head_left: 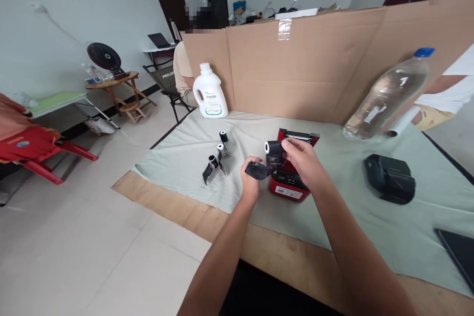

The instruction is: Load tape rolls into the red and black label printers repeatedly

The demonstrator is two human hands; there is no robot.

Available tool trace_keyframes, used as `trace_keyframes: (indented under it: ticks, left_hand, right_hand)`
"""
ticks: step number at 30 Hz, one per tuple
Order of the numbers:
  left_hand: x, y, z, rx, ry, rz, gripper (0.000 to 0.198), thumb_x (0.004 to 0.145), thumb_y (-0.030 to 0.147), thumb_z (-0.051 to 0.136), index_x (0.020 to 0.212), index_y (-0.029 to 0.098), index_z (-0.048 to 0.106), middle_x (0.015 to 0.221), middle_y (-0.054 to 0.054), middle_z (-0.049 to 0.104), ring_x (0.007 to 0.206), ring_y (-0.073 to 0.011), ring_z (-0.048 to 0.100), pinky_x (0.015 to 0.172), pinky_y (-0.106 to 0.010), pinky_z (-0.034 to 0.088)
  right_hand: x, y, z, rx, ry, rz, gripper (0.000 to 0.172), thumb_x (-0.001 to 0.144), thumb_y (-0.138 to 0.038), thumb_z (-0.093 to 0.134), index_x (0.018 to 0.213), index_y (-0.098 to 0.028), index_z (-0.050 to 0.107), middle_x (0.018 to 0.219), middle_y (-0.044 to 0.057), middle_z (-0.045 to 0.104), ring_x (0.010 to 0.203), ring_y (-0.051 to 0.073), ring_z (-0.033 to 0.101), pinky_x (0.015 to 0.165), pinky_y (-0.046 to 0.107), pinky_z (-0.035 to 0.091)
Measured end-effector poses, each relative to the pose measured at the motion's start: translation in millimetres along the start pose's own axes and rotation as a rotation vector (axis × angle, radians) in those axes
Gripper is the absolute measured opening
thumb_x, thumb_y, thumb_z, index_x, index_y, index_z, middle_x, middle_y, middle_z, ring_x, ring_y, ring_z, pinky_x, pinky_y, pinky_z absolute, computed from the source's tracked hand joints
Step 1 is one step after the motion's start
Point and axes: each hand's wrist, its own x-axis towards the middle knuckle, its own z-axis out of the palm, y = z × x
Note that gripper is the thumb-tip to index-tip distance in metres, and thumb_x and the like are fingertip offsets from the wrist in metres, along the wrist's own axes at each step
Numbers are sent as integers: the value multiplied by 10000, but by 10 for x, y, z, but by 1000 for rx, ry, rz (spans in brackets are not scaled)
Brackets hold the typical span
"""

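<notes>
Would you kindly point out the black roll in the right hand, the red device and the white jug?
Black roll (275,147): head view, dark curved side.
Red device (291,178): head view, black front panel.
White jug (212,94): head view, printed front.

The black cylindrical roll with a white core (273,147) appears smooth and satin, its loose black film-like strip (257,171) glossy and creased; the red box-shaped machine (276,188) presents a shiny plastic shell bearing a matt white paper-like label (289,192). Beneath, the pale green cloth (336,217) is matt and wrinkled over a tan wooden board (207,222) with visible grain. The brown cardboard panel (296,69) is matt, its clear tape strip (284,29) glossy, and the transparent blue-capped bottle (388,94) shiny plastic.
</notes>
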Motion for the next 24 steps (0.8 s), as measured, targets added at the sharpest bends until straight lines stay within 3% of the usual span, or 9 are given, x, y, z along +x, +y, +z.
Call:
trace_keyframes:
  ticks: [4, 7, 12, 14, 16, 20, 24]
  left_hand:
    - [-58, 89, 26, 10, 45, 40, 282, 904, 482, 612, 845, 207, 643, 623, 48, 409, 575, -111, 404, 553, -217, 344]
    - [-8, 211, 64, 42, 48, 151, 320, 913, 537, 626, 940, 220, 659, 663, 38, 457, 625, -122, 458, 614, -229, 397]
    - [177, 589, 250, 217, -386, 255, 434, 853, 491, 744, 1206, 246, 685, 1009, -56, 698, 875, -193, 625, 790, -292, 482]
    - [234, 698, 336, 285, -475, 260, 386, 837, 417, 774, 1183, 257, 711, 959, -39, 717, 845, -192, 630, 781, -294, 475]
    - [254, 744, 404, 279, -488, 254, 326, 824, 375, 787, 1124, 260, 730, 842, -14, 701, 784, -183, 617, 765, -293, 474]
    - [187, 700, 487, 180, -453, 208, 255, 792, 378, 811, 986, 229, 740, 854, -27, 712, 794, -187, 633, 765, -288, 501]
    - [93, 588, 510, 161, -388, 172, 224, 816, 394, 781, 926, 209, 716, 815, -21, 705, 770, -172, 637, 727, -258, 508]
  right_hand:
    - [-31, -35, -179, -36, 61, 29, 478, 859, -693, 653, 777, -227, 583, 777, 33, 624, 773, 220, 629, 692, 330, 526]
    - [-33, -76, -247, -43, 69, 72, 525, 860, -733, 621, 739, -228, 549, 707, 16, 571, 651, 185, 574, 590, 302, 471]
    - [-41, -99, -374, -65, -12, 186, 546, 895, -755, 551, 763, -226, 556, 626, -11, 527, 523, 151, 530, 528, 297, 420]
    - [-63, -146, -448, -132, -29, 198, 531, 935, -735, 494, 804, -228, 584, 602, -12, 528, 530, 158, 532, 528, 299, 404]
    - [-96, -221, -528, -228, -45, 135, 468, 959, -672, 495, 874, -234, 637, 656, 6, 581, 602, 179, 566, 565, 312, 423]
    - [-163, -344, -662, -353, -107, -37, 292, 905, -477, 631, 1092, -265, 705, 955, 44, 702, 759, 214, 615, 669, 353, 487]
    - [-175, -317, -692, -432, -216, -57, 219, 900, -369, 641, 1078, -270, 719, 1003, 42, 721, 788, 224, 619, 682, 357, 488]
